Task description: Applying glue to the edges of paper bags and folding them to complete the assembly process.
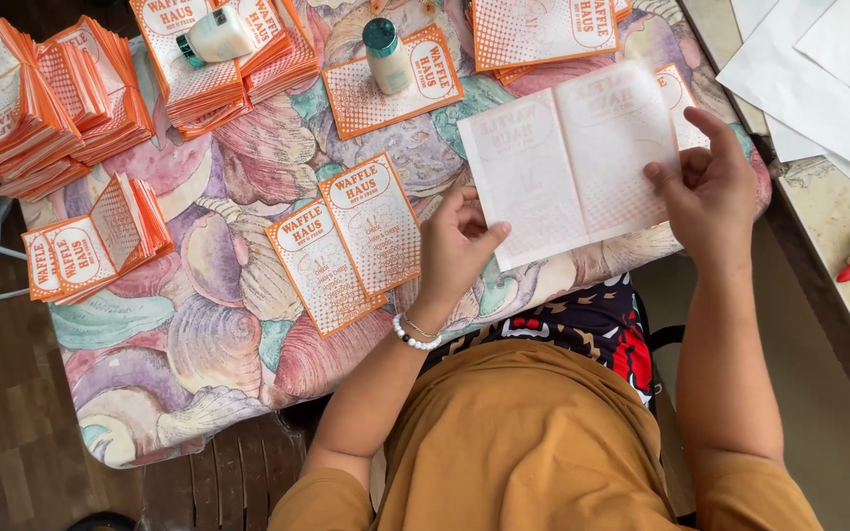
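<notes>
Left hand (456, 241) pinching the open leaflet (571, 157), thumb over its lower edge. Right hand (708, 192) gripping its right edge, fingers curled shut.

Orange card stacks (46, 93), two glue bottles (387, 54) on shell-patterned cloth (199, 334), white sheets (809, 69) alongside.

I see an open paper card (571, 162), pale side up, with a fold down the middle. It is lifted, tilted, above the shell-patterned cloth.
</notes>
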